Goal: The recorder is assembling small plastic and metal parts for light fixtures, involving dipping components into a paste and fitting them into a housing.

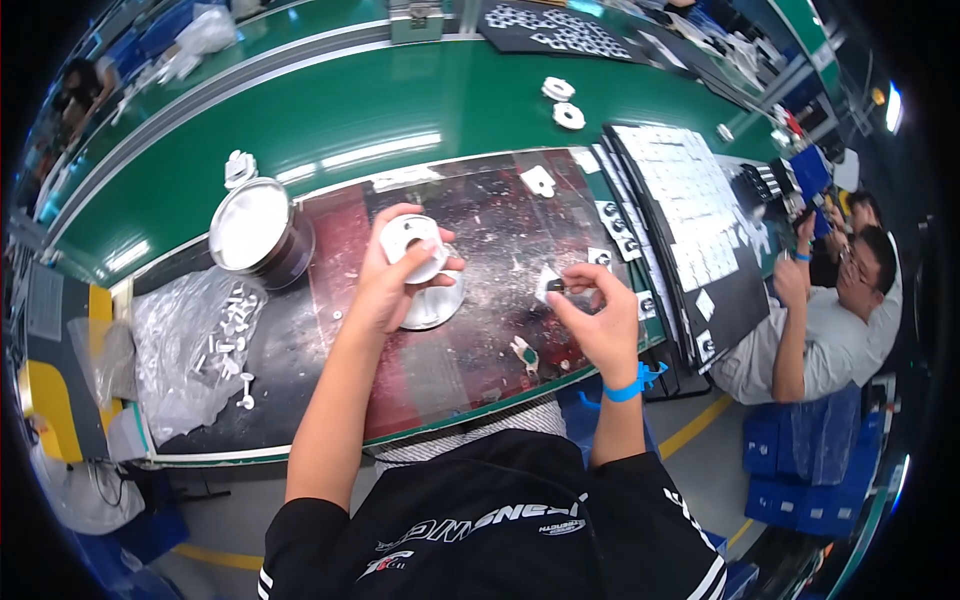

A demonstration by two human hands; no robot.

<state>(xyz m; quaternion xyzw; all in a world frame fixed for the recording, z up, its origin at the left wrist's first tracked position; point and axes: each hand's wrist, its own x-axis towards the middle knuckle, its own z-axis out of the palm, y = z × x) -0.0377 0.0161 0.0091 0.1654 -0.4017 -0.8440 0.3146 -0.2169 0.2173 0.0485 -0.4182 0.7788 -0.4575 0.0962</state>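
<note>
The person's left hand holds a white round part above the bench, fingers curled around its rim and thumb across its face. Below it, partly hidden, a white disc rests on the bench. To the right, the right hand pinches a small dark part between thumb and fingers — whether the white piece against it is joined on is hard to tell. At far left lies a clear plastic bag with small white pieces — just in front of a lidded tub.
</note>
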